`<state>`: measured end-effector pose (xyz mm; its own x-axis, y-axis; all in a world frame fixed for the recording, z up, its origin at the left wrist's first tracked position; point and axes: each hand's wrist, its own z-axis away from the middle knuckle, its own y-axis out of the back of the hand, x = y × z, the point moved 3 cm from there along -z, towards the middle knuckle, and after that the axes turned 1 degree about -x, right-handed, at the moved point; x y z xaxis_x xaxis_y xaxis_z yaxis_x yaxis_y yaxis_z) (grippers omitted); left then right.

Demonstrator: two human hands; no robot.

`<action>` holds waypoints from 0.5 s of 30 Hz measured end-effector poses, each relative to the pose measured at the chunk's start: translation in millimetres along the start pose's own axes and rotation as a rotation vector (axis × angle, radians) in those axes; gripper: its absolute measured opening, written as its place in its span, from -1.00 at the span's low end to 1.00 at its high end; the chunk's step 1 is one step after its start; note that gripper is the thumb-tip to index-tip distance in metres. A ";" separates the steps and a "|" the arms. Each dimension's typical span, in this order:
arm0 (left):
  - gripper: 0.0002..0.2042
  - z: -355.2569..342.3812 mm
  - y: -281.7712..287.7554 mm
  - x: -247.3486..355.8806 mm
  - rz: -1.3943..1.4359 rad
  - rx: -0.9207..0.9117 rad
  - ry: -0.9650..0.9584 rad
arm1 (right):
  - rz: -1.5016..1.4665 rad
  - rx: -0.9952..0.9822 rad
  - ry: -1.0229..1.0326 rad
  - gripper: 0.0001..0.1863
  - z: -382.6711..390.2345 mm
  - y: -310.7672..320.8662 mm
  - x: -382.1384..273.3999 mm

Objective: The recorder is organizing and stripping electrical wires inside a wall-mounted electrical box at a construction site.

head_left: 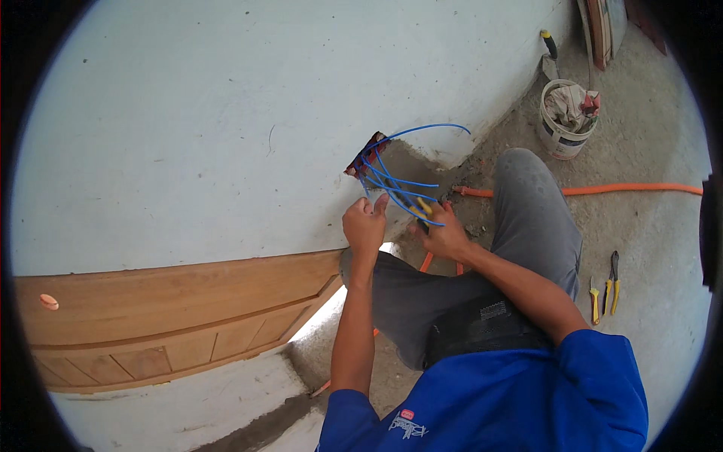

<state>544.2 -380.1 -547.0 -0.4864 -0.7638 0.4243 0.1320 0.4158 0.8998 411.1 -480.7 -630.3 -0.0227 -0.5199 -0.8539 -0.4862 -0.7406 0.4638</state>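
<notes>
Where blue wires (437,124) are exposed: wall box (370,149)
Left hand (364,224): one wire (366,190) is pinched, fingers narrowed
Right hand (446,235): yellow-handled tool (425,206) is gripped, fingers curled

Yellow-handled tool (425,206) — partly hidden by right grip (447,234)

Near the edge of the floor (648,143) along the wall (188,151), a white bucket (563,142) of crumpled cloth (566,105), a black-and-yellow-handled tool (550,45) and wooden boards (600,34); bordering the wall, a wooden door (188,297).

Soft, even daylight; glare beside wooden door (196,297); edges bowed, corners black.
</notes>
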 end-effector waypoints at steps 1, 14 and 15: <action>-0.46 -3.3 -1.7 2.3 -0.009 0.063 -0.020 | 0.016 -0.049 -0.085 -0.66 -2.8 4.4 9.4; -0.68 4.3 6.2 -8.0 1.378 -0.647 0.414 | -1.565 -0.509 -1.233 -0.72 26.4 12.1 16.1; -0.71 5.3 5.1 -10.4 1.495 -0.677 0.418 | -1.514 -0.401 -1.269 -0.66 27.7 22.0 6.0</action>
<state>545.4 -367.4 -547.4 0.6272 -0.0413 0.7777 0.6040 0.6562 -0.4523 376.1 -488.3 -631.7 -0.4320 0.8967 -0.0966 -0.5203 -0.3353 -0.7854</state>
